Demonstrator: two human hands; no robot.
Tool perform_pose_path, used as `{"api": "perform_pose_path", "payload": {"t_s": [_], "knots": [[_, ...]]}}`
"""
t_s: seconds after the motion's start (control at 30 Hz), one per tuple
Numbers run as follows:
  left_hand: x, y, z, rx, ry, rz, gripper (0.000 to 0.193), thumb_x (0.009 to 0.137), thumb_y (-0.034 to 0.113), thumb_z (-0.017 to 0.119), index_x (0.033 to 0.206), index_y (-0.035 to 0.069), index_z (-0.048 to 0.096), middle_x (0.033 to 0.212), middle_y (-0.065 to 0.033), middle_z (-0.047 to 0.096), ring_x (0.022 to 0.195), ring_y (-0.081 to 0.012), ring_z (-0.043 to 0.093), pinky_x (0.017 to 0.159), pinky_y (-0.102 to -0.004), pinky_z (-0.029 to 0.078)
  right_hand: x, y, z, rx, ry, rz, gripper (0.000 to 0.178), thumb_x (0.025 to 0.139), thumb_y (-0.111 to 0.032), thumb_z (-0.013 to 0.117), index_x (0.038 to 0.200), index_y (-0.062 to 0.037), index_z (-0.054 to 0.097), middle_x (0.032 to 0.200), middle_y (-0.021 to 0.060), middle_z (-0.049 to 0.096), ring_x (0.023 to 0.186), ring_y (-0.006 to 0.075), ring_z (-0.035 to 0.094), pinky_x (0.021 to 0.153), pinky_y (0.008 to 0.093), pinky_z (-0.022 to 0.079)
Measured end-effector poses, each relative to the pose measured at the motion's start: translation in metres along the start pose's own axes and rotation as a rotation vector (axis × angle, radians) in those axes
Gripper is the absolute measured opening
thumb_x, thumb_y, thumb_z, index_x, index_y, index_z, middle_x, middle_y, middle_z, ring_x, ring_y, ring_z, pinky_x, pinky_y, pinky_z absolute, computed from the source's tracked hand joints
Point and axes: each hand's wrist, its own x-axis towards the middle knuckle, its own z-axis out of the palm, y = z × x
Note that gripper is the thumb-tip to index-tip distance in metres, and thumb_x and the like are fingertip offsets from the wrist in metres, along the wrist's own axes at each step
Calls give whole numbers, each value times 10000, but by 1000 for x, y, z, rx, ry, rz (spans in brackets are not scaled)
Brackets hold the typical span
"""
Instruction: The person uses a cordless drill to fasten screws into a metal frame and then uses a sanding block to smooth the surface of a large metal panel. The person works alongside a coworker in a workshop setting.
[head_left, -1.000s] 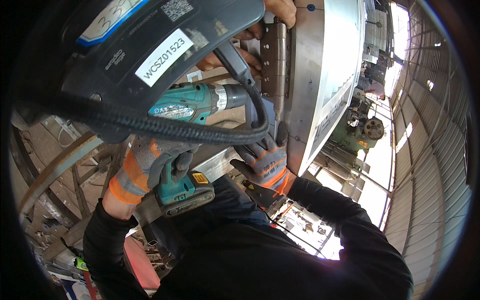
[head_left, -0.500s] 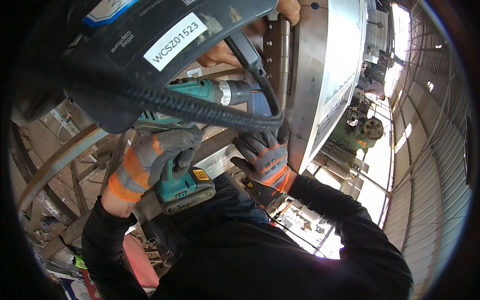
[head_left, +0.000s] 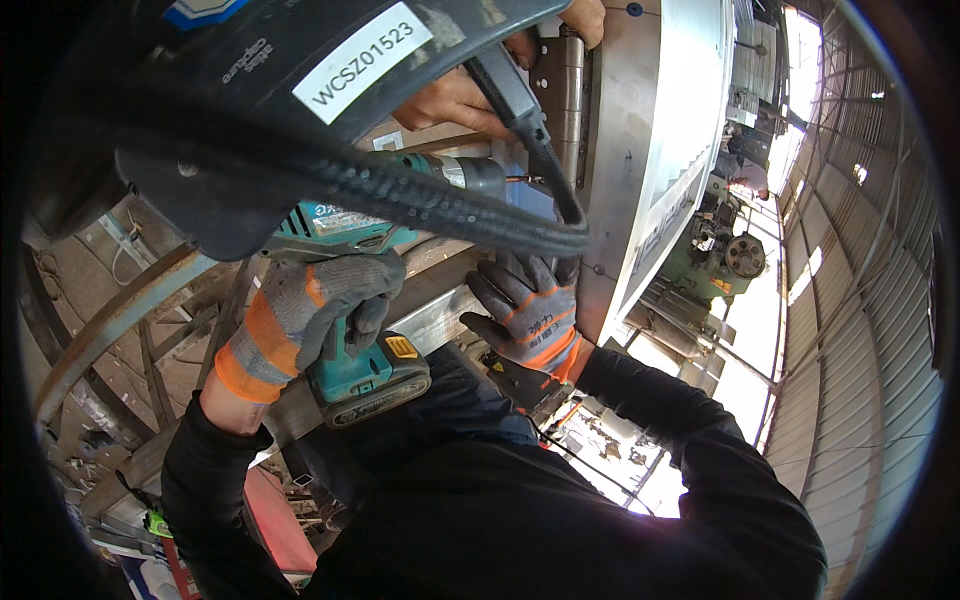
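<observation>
My left hand [head_left: 305, 310], in a grey and orange work glove, is wrapped round the handle of a teal cordless drill [head_left: 347, 370]. The drill's dark chuck [head_left: 488, 178] faces right, and its bit reaches toward a long metal hinge [head_left: 571, 110]. A black cable hides part of the drill body. My gloved right hand [head_left: 530, 318] lies on the metal work below the hinge, fingers stretched and apart; its fingertips are partly hidden by the cable. Another person's bare hand [head_left: 455, 103] is beyond the drill, and a second bare hand [head_left: 583, 20] touches the hinge's far end.
A black device [head_left: 250, 110] with a thick cable [head_left: 420, 215] covers the upper left. A large metal panel [head_left: 620, 170] stands right of the hinge. At left are a curved steel bar [head_left: 110, 315] and other metal pieces. Green machinery [head_left: 715, 260] stands farther right.
The black device and its cable have shifted slightly right in the picture. The drill's chuck sits slightly farther right, nearer the hinge. Both my hands stay almost in place.
</observation>
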Motion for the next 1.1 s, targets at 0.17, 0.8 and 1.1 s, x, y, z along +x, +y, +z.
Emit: {"api": "perform_pose_path", "payload": {"t_s": [0.17, 0.8, 1.1], "knots": [[1, -4, -5, 27, 29, 2, 313, 1099, 297, 866, 1262, 31, 842, 806, -57, 739, 651, -151, 687, 562, -284, 512, 0, 0, 0, 10, 20, 1, 541, 1006, -460, 854, 1437, -133, 836, 1477, 161, 766, 1536, 510, 596, 1316, 658, 457], [3, -7, -4, -52, -10, -6, 320, 1090, 291, 875, 1258, 24, 821, 796, -60, 744, 625, -159, 690, 523, -282, 495, 2, -2, -2, 39, 14, 14, 568, 997, -479, 862, 1444, -131, 828, 1450, 145, 758, 1527, 501, 594, 1283, 727, 453], [2, -6, -6, -13, -9, 14, 353, 1092, 301, 877, 1290, 13, 828, 814, -71, 759, 638, -165, 701, 542, -292, 513, 2, -1, 2, -6, 58, 3, 606, 937, -504, 890, 1427, -153, 832, 1449, 121, 757, 1511, 471, 607, 1229, 731, 447]]}}
